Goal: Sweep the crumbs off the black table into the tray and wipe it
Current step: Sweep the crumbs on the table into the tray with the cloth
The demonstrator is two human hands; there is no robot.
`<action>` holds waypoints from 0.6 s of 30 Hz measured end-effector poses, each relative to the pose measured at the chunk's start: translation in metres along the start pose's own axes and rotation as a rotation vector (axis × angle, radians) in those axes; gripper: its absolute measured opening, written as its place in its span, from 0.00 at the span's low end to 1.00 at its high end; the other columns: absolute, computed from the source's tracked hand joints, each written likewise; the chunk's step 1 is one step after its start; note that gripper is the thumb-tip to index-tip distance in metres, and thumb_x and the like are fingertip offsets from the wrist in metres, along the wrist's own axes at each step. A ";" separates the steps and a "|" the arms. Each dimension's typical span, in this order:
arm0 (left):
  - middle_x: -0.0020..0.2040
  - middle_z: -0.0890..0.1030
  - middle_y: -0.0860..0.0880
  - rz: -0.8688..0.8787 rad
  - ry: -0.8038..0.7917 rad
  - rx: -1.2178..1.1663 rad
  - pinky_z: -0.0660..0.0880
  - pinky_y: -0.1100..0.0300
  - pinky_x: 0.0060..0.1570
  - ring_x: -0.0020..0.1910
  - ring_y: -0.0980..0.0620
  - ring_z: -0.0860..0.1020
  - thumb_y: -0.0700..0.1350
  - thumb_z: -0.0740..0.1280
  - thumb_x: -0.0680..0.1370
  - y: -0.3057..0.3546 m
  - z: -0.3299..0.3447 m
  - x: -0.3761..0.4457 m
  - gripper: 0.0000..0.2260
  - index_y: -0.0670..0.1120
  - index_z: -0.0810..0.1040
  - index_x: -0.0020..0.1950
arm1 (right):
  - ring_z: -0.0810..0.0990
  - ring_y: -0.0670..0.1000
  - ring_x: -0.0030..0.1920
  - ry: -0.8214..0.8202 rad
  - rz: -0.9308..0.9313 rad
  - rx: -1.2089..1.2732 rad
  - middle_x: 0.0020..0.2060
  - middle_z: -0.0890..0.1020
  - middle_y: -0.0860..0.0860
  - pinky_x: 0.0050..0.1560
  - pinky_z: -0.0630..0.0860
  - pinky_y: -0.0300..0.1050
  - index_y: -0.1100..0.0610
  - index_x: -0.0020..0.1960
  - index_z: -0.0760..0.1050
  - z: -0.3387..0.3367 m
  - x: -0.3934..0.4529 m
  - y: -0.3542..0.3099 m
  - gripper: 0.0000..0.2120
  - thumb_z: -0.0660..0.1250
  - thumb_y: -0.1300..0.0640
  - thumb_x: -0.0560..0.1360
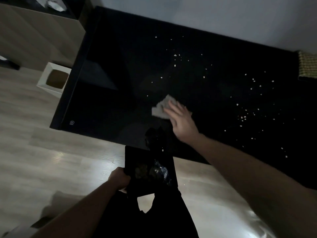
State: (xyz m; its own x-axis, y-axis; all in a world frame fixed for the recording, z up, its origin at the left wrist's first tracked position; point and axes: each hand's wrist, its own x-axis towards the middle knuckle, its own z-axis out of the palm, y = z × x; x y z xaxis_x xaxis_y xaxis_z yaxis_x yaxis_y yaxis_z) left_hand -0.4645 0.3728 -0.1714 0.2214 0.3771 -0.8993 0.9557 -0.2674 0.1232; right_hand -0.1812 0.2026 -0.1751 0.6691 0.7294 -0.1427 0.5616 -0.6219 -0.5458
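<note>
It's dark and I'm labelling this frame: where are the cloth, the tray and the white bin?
cloth point(161, 108), head view, crumpled middle left of the fingers.
tray point(132, 157), head view, bare far-left corner.
white bin point(45, 78), head view, left rim.

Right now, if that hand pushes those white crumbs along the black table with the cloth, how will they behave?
The crumbs look tiny and loose, so they should slide easily on the glossy table. Some may scatter sideways past the small crumpled cloth under the right hand. A few could miss the tray at the edge.

table point(106, 107): glossy black; cloth point(161, 107): soft fabric; floor point(34, 134): wood-look, shiny
</note>
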 end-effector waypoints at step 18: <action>0.39 0.85 0.38 -0.006 -0.086 0.021 0.85 0.50 0.36 0.34 0.39 0.86 0.43 0.61 0.67 -0.002 -0.040 0.009 0.14 0.39 0.82 0.46 | 0.66 0.43 0.78 0.320 0.270 0.460 0.78 0.71 0.49 0.80 0.62 0.42 0.54 0.75 0.74 -0.041 -0.001 -0.067 0.24 0.57 0.68 0.83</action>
State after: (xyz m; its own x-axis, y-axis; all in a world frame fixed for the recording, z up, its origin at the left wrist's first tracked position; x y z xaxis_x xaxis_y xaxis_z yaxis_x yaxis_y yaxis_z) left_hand -0.4566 0.4117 -0.1627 0.1976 0.3011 -0.9329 0.9525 -0.2841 0.1100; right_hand -0.1989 0.2318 -0.1044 0.9109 0.3979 -0.1096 0.1328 -0.5340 -0.8350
